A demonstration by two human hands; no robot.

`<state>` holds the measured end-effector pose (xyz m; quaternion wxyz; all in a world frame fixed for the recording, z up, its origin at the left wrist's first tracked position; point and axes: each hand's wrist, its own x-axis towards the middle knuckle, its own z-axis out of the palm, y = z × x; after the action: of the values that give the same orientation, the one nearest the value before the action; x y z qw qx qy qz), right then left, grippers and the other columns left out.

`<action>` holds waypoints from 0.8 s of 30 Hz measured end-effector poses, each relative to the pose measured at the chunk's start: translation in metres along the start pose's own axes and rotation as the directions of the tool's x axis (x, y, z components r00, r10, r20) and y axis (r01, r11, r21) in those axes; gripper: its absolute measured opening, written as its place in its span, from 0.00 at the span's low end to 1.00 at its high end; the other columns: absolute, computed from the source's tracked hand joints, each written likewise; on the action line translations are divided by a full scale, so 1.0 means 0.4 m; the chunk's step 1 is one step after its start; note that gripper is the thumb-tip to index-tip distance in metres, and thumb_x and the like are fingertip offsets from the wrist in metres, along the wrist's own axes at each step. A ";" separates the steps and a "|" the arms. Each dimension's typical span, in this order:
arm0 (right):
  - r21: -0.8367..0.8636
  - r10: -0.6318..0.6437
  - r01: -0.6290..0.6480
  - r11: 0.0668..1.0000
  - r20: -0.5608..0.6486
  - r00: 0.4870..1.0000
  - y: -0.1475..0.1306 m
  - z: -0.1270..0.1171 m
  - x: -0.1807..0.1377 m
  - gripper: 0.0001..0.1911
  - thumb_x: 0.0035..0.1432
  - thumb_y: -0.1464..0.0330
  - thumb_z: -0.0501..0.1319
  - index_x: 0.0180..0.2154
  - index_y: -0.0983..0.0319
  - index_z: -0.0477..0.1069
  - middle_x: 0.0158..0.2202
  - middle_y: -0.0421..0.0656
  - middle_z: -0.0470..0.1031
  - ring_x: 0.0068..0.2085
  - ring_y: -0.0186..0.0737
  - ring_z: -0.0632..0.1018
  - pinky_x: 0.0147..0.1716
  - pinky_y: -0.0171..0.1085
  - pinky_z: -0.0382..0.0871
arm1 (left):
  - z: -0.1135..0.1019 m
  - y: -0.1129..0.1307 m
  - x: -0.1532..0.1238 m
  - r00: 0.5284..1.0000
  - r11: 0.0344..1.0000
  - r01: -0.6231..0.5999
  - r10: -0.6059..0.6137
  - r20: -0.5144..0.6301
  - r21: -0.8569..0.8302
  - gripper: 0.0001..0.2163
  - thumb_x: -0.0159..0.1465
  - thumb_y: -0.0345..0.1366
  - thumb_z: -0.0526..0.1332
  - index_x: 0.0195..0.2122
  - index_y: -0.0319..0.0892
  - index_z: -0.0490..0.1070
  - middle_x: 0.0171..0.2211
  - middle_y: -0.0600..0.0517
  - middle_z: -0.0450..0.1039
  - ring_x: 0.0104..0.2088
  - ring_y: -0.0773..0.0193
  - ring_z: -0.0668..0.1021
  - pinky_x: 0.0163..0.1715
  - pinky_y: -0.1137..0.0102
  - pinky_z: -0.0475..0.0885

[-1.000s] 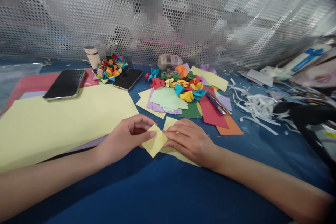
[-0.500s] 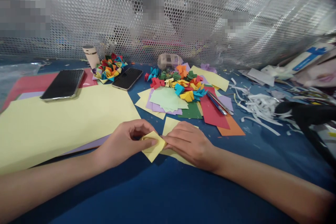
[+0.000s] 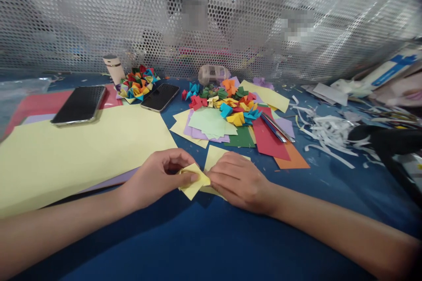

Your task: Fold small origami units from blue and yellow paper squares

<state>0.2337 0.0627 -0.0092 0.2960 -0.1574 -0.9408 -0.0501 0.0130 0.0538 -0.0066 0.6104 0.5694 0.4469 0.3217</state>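
Note:
Between thumb and fingers, my left hand (image 3: 161,178) pinches a small folded piece of yellow paper (image 3: 193,189), held tilted just over the blue table. My right hand (image 3: 242,182) has its fingers curled and pressed together at the right corner of that piece, gripping it there. The fingertips of the right hand are partly hidden. Beneath the right hand lies a flat yellow sheet (image 3: 214,154), its upper edge showing past the knuckles. A pile of pale green squares (image 3: 211,123) sits just beyond both hands.
Large yellow sheets (image 3: 82,153) carry a phone (image 3: 81,104) on the left. A second phone (image 3: 160,97) lies beside a colourful folded-paper ornament (image 3: 136,85). Folded pieces (image 3: 235,105) and pens (image 3: 275,127) are farther back; white paper strips (image 3: 329,131) lie right. A perforated metal panel (image 3: 148,9) stands behind.
The right corner of the folded yellow paper has been bent to a narrower point. My right hand has moved slightly right; the left has barely moved.

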 end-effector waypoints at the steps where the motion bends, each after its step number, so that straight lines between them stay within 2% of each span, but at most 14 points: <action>1: 0.005 0.012 -0.012 1.000 0.004 1.000 0.000 0.001 0.000 0.06 0.64 0.71 0.59 0.37 0.67 0.73 0.31 0.44 0.78 0.34 0.38 0.76 0.37 0.39 0.70 | 0.000 0.000 0.000 1.000 1.000 -0.004 0.004 0.000 -0.002 0.08 0.54 0.36 0.69 0.31 0.40 0.72 0.26 0.57 0.72 0.26 0.71 0.72 0.26 0.76 0.66; 5: 0.012 0.045 -0.045 0.999 -0.019 0.999 -0.002 0.003 -0.001 0.13 0.61 0.63 0.63 0.39 0.68 0.74 0.32 0.46 0.78 0.35 0.39 0.76 0.37 0.40 0.71 | -0.001 0.000 -0.001 1.000 1.000 -0.016 0.016 -0.012 -0.006 0.08 0.54 0.35 0.69 0.30 0.40 0.71 0.25 0.58 0.70 0.25 0.71 0.72 0.25 0.77 0.66; 10: 0.000 0.029 -0.029 1.000 -0.090 0.996 -0.001 0.000 -0.004 0.06 0.63 0.69 0.62 0.40 0.65 0.74 0.32 0.44 0.79 0.34 0.37 0.77 0.37 0.38 0.72 | -0.001 0.001 -0.002 1.000 1.000 -0.010 0.010 -0.001 -0.014 0.07 0.55 0.34 0.68 0.31 0.39 0.71 0.25 0.58 0.71 0.26 0.72 0.72 0.25 0.78 0.65; 13: -0.002 -0.003 0.003 1.000 -0.118 0.993 -0.001 -0.001 -0.007 0.07 0.61 0.70 0.63 0.41 0.67 0.74 0.32 0.44 0.79 0.34 0.36 0.77 0.36 0.38 0.72 | 0.000 0.000 -0.003 1.000 1.000 -0.012 0.012 0.008 -0.013 0.07 0.55 0.35 0.68 0.31 0.39 0.72 0.26 0.57 0.72 0.26 0.72 0.72 0.25 0.78 0.65; 20: -0.016 -0.005 0.003 1.000 -0.116 0.993 -0.007 -0.003 -0.004 0.04 0.61 0.72 0.63 0.39 0.65 0.74 0.31 0.43 0.78 0.34 0.36 0.76 0.36 0.37 0.72 | -0.002 0.001 -0.004 1.000 1.000 -0.005 0.005 0.020 -0.010 0.08 0.55 0.36 0.68 0.31 0.39 0.72 0.28 0.54 0.74 0.27 0.71 0.73 0.27 0.76 0.66; 24: 0.000 0.000 0.000 1.000 -0.129 0.992 -0.004 -0.002 -0.002 0.04 0.61 0.71 0.63 0.38 0.66 0.73 0.31 0.43 0.79 0.34 0.36 0.76 0.36 0.37 0.71 | -0.001 0.004 -0.004 1.000 1.000 0.002 -0.002 0.012 -0.023 0.08 0.54 0.35 0.68 0.30 0.39 0.72 0.26 0.56 0.73 0.26 0.71 0.73 0.26 0.77 0.66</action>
<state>0.2342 0.0607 -0.0089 0.3562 -0.1537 -0.9197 -0.0601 0.0121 0.0527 -0.0047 0.6201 0.5637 0.4399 0.3228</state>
